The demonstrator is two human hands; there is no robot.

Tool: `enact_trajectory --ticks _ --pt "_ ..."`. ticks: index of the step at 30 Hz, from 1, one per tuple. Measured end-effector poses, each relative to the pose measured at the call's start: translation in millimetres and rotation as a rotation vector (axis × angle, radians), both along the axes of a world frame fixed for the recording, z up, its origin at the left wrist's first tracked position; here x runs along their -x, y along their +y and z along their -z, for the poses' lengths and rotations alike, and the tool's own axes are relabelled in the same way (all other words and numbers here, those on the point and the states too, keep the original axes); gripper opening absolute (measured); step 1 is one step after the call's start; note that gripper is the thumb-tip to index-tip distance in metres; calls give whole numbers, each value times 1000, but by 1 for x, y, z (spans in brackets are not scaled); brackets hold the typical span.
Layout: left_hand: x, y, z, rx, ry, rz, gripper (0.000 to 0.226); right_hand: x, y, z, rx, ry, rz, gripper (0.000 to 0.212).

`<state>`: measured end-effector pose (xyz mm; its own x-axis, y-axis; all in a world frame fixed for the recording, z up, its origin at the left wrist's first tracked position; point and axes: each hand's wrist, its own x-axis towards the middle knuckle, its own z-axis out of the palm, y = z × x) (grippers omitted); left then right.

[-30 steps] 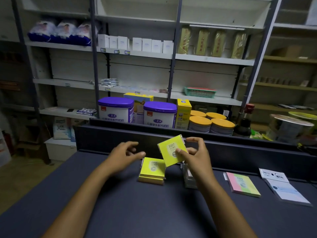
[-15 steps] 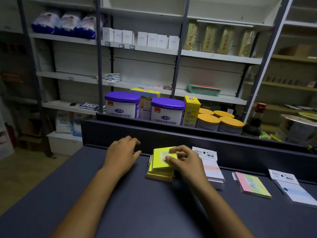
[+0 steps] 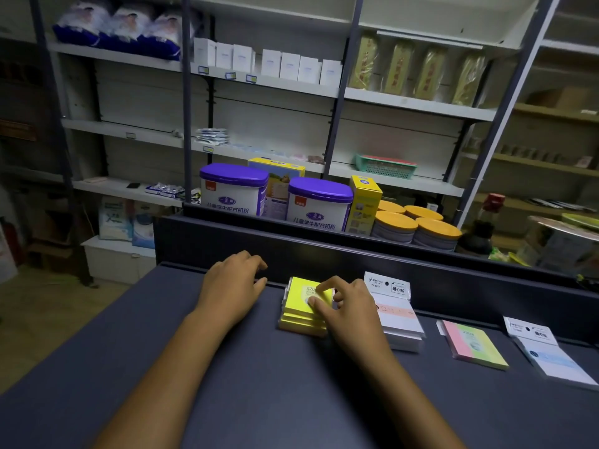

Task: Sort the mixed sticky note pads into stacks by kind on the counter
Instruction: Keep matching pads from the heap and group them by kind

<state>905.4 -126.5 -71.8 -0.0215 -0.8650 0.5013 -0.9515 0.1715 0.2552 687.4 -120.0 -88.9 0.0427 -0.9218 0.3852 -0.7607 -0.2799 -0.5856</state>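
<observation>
A stack of yellow sticky note pads point(image 3: 299, 314) lies on the dark counter point(image 3: 246, 393) near its back wall. My right hand point(image 3: 353, 307) rests on the stack's right side, with thumb and forefinger pinching the top yellow pad. My left hand point(image 3: 231, 286) hovers just left of the stack, fingers loosely spread, holding nothing. Right of my right hand stands a stack of white packaged pads point(image 3: 400, 319). Further right lie a pink-and-green pad point(image 3: 475, 346) and a white-and-blue packaged pad point(image 3: 549, 356).
A raised dark ledge point(image 3: 356, 254) runs along the counter's back edge. Behind it stand purple-lidded tins point(image 3: 319, 204), yellow boxes and orange-lidded tubs point(image 3: 418, 228). Shelving with goods fills the background.
My right hand brought a yellow pad down from the air onto the yellow stack. My left hand lowered and moved slightly away to the left of the stack.
</observation>
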Motion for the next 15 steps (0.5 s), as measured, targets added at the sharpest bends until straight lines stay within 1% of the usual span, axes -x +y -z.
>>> enact_trajectory --ticks 4,7,9,12,15 --pt "2 2 -1 -19 18 12 30 -2 4 2 58 74 -3 22" --pt "8 6 -3 -32 41 35 29 2 11 -7 101 27 -54 27" --pt "15 11 -5 -32 71 52 28 14 17 -17 147 32 -78 30" --pt "33 21 -13 -21 94 94 24 50 28 -32 152 133 -57 34" --pt "62 30 -25 -14 65 149 24 98 42 -42 113 247 8 35"
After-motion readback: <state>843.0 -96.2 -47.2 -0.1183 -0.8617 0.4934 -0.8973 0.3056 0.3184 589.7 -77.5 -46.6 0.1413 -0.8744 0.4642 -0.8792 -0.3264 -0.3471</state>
